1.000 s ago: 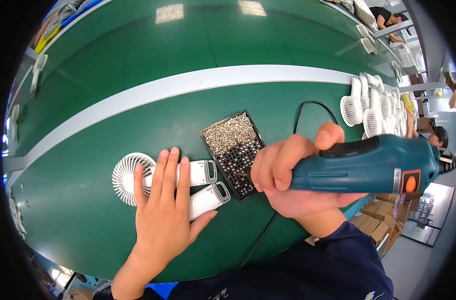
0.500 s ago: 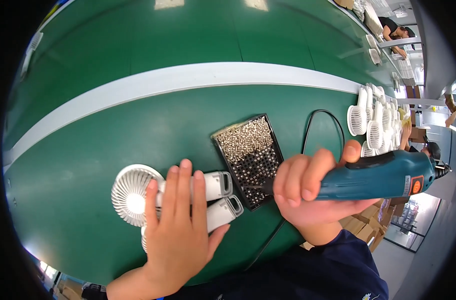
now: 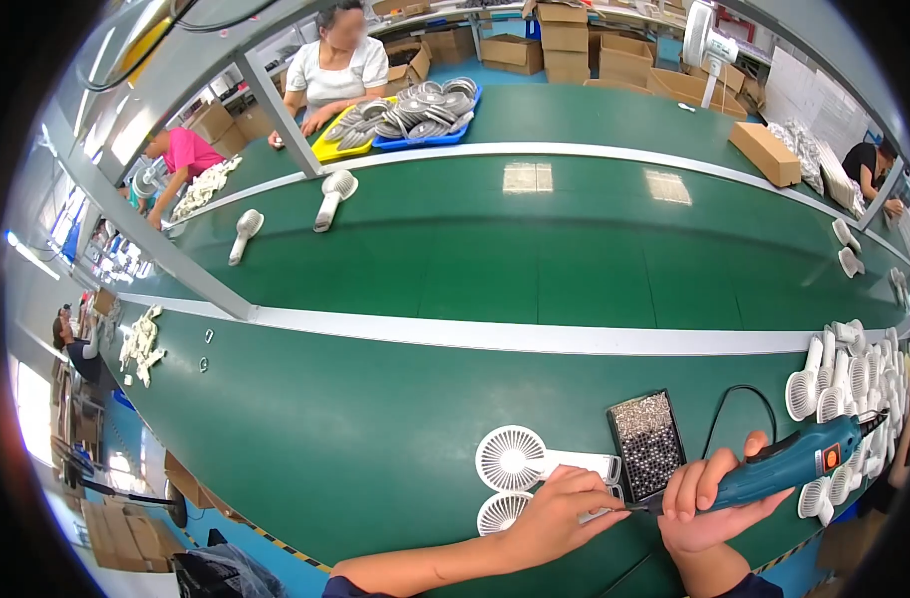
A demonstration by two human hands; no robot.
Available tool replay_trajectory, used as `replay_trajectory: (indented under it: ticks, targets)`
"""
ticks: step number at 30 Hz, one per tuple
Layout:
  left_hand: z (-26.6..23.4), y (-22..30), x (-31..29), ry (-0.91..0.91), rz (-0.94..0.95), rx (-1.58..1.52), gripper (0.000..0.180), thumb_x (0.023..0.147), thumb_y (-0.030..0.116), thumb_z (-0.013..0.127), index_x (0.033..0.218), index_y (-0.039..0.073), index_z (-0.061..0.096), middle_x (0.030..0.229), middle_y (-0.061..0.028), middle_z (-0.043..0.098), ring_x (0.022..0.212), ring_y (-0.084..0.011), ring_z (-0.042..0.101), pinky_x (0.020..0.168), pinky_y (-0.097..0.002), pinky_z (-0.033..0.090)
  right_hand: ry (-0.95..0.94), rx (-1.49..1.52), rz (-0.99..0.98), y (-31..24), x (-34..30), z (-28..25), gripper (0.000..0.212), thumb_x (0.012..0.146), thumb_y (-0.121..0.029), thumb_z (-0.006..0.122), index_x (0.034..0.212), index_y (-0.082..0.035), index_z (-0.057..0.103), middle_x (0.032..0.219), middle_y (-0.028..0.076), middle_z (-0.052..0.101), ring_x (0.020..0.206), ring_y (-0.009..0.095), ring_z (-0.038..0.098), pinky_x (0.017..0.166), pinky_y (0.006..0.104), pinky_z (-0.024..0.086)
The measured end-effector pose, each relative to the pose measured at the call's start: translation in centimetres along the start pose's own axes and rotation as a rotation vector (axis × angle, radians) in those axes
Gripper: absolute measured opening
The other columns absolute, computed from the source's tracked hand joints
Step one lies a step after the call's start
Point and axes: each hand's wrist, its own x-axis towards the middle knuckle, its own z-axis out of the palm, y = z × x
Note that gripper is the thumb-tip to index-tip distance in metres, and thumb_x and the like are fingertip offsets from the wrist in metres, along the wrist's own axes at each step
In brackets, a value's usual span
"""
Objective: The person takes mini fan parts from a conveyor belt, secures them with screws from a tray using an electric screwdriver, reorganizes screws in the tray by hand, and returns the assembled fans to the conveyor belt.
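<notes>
My right hand (image 3: 712, 498) is wrapped round a teal electric screwdriver (image 3: 779, 466), its tip pointing left. The bit ends right at the fingertips of my left hand (image 3: 565, 510). Those fingers are pinched together, and whatever sits between them is too small to make out. Under and beside the left hand lie two white handheld fans: the farther fan (image 3: 512, 458) shows its round grille and handle, while the nearer fan (image 3: 501, 512) is partly covered by the hand. Just beyond the screwdriver tip stands a black tray (image 3: 677, 429) of small silver screws.
Many white fans (image 3: 832, 394) are heaped at the right, near the screwdriver's black cable (image 3: 744, 389). A white rail (image 3: 455, 335) crosses behind the green table (image 3: 305, 399). Pale parts (image 3: 141, 344) lie far left. Co-workers sit beyond, one by a blue tray (image 3: 425, 142) of grey parts.
The view has tilted up, showing more of the room. My left hand went from lying flat over the fans to a pinch. The screwdriver tip moved from the screw tray to the left fingertips.
</notes>
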Motion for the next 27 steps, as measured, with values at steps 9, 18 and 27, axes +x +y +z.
replay_trajectory:
  ticks: [9,18,27]
  targets:
    - [0.4,-0.1,-0.7,-0.186,0.007,-0.066,0.015,0.087,0.017,0.079,0.087,0.003,0.074,0.080,-0.0064,0.062,0.078,-0.0265,0.061,0.074,-0.0385,0.050,-0.189,0.014,0.077,-0.5,-1.1,-0.5,0.065,0.100,-0.075,0.033,0.122,-0.014,0.038,0.063,0.012,0.051,0.041,0.023,0.048,0.036,0.0374,0.045]
    - [0.3,-0.5,0.0,0.007,0.108,-0.015,0.031,0.079,0.013,0.085,0.107,0.005,0.075,0.092,-0.0100,0.067,0.085,-0.0275,0.066,0.075,-0.0375,0.056,-0.135,-0.004,0.022,-0.2,-1.1,1.1,0.071,0.087,-0.083,0.053,0.118,-0.021,0.039,0.065,0.009,0.051,0.049,0.025,0.048,0.044,0.0382,0.042]
    - [-3.6,-1.7,1.1,-0.079,0.108,0.576,0.027,0.081,0.011,0.080,0.105,0.005,0.069,0.118,-0.0071,0.070,0.116,-0.0276,0.064,0.109,-0.0489,0.041,-0.209,0.000,-0.125,3.4,2.4,0.9,0.090,0.085,-0.086,0.051,0.129,-0.008,0.043,0.066,0.014,0.056,0.049,0.023,0.050,0.050,0.0362,0.047]
